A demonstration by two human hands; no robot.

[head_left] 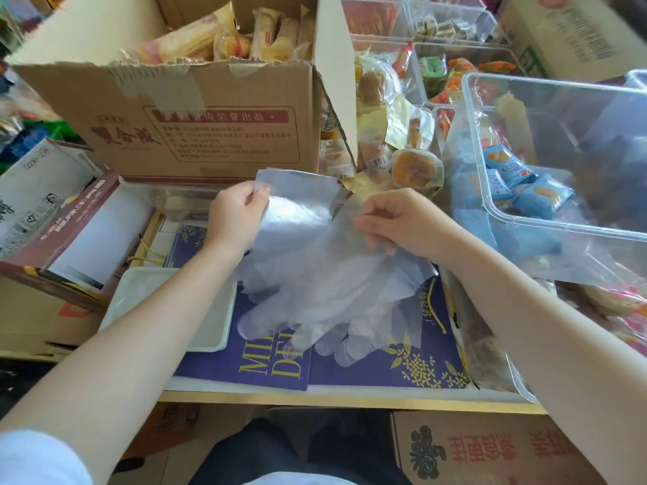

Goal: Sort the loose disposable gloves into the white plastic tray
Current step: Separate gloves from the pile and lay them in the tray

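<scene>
A bunch of clear disposable gloves (315,274) hangs between my hands above a purple printed bag, cuffs up and fingers pointing down toward me. My left hand (236,215) pinches the cuff edge of one glove at the upper left. My right hand (399,218) grips the gathered film of the others at the right. The white plastic tray (140,299) lies low at the left under my left forearm; I see nothing in it.
A big cardboard box of wrapped snacks (196,110) stands right behind the gloves. A clear plastic bin (560,162) with blue packets sits at the right. A maroon open box (77,232) is at the left. Cartons stand on the floor below the shelf edge.
</scene>
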